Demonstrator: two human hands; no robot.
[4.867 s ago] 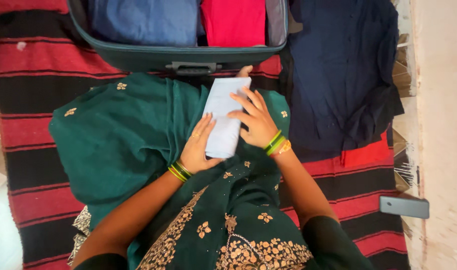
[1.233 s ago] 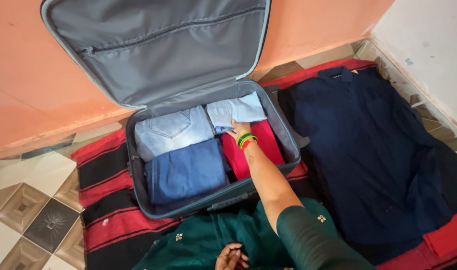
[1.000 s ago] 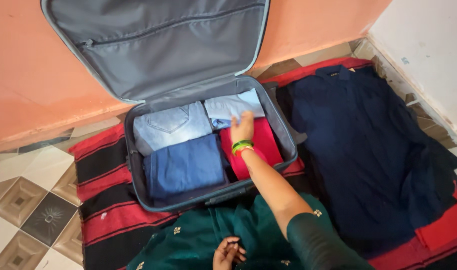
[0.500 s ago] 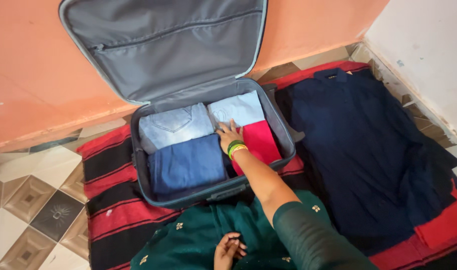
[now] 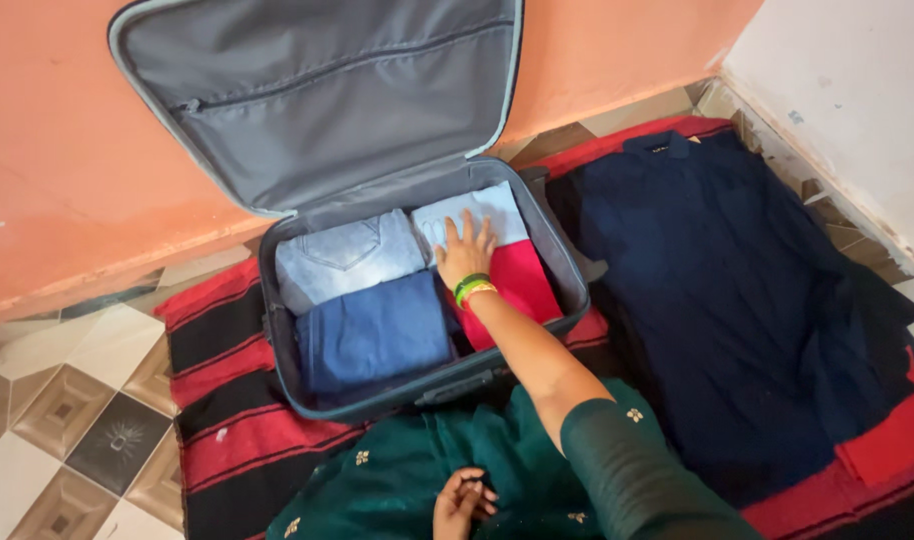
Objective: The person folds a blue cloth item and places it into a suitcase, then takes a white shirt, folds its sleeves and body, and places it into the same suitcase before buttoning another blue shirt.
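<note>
In the open suitcase (image 5: pixel 277 330), my right hand (image 5: pixel 464 255) lies flat with fingers spread, pressing the pale folded cloth (image 5: pixel 477 212) in the far right corner, just above the red folded garment (image 5: pixel 517 290). My left hand (image 5: pixel 462 500) rests loosely curled, gripping nothing, on the green embroidered cloth (image 5: pixel 397 475) nearer me. Dark navy shirt (image 5: pixel 737 290) lies spread on the striped mat (image 5: pixel 217 340), right of the case.

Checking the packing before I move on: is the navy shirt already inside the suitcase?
No, the navy shirt lies spread flat on the striped blanket, beside the open suitcase and outside it.
</note>
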